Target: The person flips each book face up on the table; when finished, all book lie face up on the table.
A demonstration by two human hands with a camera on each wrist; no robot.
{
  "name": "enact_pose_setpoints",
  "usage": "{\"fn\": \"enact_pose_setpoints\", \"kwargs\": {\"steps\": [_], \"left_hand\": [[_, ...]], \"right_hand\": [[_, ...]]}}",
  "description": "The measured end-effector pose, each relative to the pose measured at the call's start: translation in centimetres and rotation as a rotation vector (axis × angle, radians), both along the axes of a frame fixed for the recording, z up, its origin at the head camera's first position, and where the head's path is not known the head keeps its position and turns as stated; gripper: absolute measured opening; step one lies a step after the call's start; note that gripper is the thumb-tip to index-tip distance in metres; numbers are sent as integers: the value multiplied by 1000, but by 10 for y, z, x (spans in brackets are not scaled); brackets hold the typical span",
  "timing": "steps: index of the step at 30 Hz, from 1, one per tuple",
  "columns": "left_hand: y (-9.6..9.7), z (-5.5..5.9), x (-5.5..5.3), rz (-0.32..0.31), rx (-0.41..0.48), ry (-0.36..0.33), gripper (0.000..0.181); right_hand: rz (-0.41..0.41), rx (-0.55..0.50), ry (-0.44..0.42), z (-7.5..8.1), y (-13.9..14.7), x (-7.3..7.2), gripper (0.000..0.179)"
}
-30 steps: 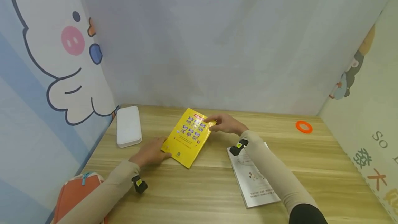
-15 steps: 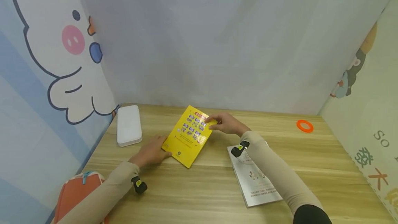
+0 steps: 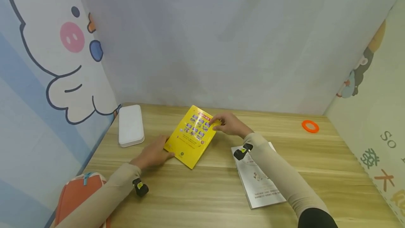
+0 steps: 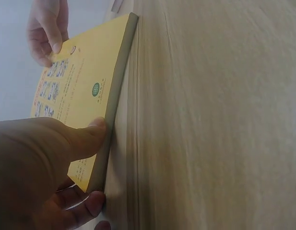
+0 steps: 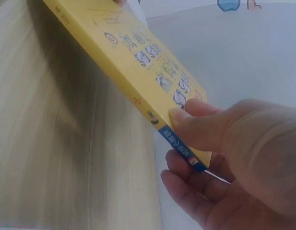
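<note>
A yellow book (image 3: pixel 186 140) with small printed pictures on its cover is held between both hands, tilted over the wooden table (image 3: pixel 196 200). My left hand (image 3: pixel 155 153) grips its near left corner, thumb on the cover and fingers beneath, as the left wrist view shows. At the far right corner my right hand (image 3: pixel 231 125) pinches the book, its thumb on the cover beside the dark blue end of the spine (image 5: pixel 179 146). In the right wrist view the book's spine edge stands off the table, with a shadow under it.
Under my right forearm lies a white book (image 3: pixel 257 182). A white case (image 3: pixel 131 126) sits at the back left, an orange ring (image 3: pixel 310 126) at the back right. A red-orange bag (image 3: pixel 77 194) is at the front left. Printed curtains border the table.
Both hands keep their hold on the yellow book, whose far edge has risen slightly. The whole head view has shifted a little.
</note>
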State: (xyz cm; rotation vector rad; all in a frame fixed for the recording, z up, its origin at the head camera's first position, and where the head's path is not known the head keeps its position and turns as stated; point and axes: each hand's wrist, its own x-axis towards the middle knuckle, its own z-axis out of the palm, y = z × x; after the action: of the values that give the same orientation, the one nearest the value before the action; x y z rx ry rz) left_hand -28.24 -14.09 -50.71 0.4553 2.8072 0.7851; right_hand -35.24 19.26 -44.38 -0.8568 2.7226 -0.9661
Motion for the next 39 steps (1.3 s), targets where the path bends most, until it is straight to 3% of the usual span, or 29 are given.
{"fn": "enact_pose_setpoints", "kwargs": {"steps": [7,15,24,30,35,39], "left_hand": [[0,-1,-1,5,53,-24,79],[-3,-2,-2,15,41,-40,74],[2,-4,2,19,53,0,76],[-1,-6,4,-48,85,86,90],[-4,-9,5,-107,101,137,71],[-8,-14,2,-120,148,117,64]], "right_hand": [[-32,22,-18,3,-2,2,21],[13,-14,17,-3,-1,-2,20],[16,-19,2,-9,5,-2,19],[15,-16,4,-12,7,-2,20],[-1,-10,-2,-17,8,-2,21],[11,-23,24,-25,8,-4,21]]}}
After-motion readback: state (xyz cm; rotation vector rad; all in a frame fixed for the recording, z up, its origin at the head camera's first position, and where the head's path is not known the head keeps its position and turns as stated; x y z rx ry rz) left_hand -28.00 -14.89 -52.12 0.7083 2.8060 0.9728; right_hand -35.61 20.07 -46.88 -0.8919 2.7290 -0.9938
